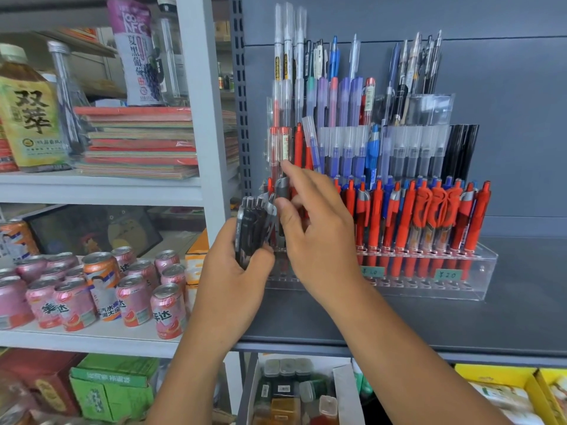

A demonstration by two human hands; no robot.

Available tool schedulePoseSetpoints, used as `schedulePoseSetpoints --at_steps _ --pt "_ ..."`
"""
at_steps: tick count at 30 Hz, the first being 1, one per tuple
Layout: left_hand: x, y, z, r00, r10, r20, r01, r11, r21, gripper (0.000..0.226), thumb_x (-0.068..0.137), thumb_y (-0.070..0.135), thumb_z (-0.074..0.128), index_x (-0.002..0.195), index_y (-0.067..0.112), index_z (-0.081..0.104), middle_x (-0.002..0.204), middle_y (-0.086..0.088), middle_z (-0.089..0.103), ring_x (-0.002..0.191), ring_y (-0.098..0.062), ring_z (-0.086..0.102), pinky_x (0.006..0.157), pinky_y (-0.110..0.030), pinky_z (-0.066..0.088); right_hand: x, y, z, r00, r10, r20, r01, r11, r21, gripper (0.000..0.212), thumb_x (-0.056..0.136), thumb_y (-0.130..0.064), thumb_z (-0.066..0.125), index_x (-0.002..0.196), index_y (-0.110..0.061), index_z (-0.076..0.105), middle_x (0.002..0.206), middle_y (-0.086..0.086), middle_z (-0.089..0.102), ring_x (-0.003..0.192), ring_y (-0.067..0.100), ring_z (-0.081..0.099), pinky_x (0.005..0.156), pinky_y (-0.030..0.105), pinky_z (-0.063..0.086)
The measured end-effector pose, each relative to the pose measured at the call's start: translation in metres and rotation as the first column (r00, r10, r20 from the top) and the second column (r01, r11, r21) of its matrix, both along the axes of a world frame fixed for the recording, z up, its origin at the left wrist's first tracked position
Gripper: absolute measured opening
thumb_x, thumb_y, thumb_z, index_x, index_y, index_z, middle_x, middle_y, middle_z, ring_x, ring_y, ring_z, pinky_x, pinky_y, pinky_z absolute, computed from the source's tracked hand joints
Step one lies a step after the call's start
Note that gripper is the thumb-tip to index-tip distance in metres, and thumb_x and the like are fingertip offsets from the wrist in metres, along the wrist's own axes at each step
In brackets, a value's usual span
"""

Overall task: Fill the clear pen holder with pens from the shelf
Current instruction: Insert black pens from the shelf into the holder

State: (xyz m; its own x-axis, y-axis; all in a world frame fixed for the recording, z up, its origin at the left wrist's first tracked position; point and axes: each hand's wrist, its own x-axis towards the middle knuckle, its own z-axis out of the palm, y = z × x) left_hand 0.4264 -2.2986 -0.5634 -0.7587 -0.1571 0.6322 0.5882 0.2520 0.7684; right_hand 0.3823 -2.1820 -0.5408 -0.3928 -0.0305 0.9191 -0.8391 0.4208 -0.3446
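The clear pen holder (pixel 483 273) stands on the dark grey shelf (pixel 460 326), a stepped block of glossy see-through acrylic with rows of round holes. Its lower tier is packed with red pens (pixel 429 222), smooth plastic barrels with clips and push buttons, all upright. The tiers behind carry blue and purple pens (pixel 343 118) under frosted caps, then taller white, clear and black ones at the back. Two small green price labels (pixel 448 274) stick to the front wall.

At the holder's left end the right hand (pixel 319 237) pinches a single dark pen (pixel 283 190) with a silvery clip between thumb and forefinger; the other fingers are spread loosely, and the hand hides that corner of the holder. Just beside it the left hand (pixel 236 277) is wrapped round a bundle of black pens (pixel 250 228), glossy and held upright, tops level with the right thumb.

To the left, a white metal rack (pixel 196 96) holds a stack of coloured paper pads (pixel 141 142), a tea bottle (pixel 27 118) and a purple drink pouch (pixel 135 50). The level below is crowded with pink and orange cans (pixel 132 296). Under the grey shelf sit a green carton (pixel 113 384), a yellow box (pixel 506 381) and a white tray (pixel 346 391) with small capped bottles in it.
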Motion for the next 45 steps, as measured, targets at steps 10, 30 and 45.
schedulePoseSetpoints --at_steps 10,30,45 --pt "-0.001 0.0 -0.001 0.999 0.032 -0.018 -0.031 0.998 0.045 0.015 0.078 0.019 0.055 0.083 0.033 0.057 0.058 -0.003 0.044 0.052 -0.021 0.038 0.049 -0.041 0.036 0.001 -0.007 0.001 0.989 -0.144 -0.038 0.147 0.983 0.106 0.042 0.095 -0.011 0.058 0.136 -0.011 0.053 0.126 0.002 0.05 0.082 0.008 0.053 0.069 0.034 0.055" --pt "-0.002 -0.002 -0.004 0.999 0.04 -0.035 -0.04 0.999 0.016 0.03 0.093 0.014 0.063 0.086 0.042 0.06 0.06 0.008 0.057 0.056 -0.016 0.051 0.059 -0.037 0.043 0.012 0.01 -0.007 0.998 0.024 0.05 -0.022 0.999 -0.046 0.022 0.096 -0.011 0.052 0.11 -0.012 0.069 0.1 -0.008 0.064 0.085 0.002 0.057 0.075 0.019 0.047" --pt "0.013 0.002 0.004 0.996 -0.073 -0.056 0.079 0.991 0.111 0.015 0.082 0.034 0.066 0.096 0.03 0.068 0.078 0.012 0.072 0.069 -0.004 0.066 0.067 -0.026 0.057 0.016 0.007 -0.013 0.965 0.097 0.246 -0.107 0.994 0.03 0.033 0.091 -0.041 0.057 0.118 -0.024 0.062 0.085 -0.025 0.054 0.076 0.0 0.054 0.068 0.022 0.042"
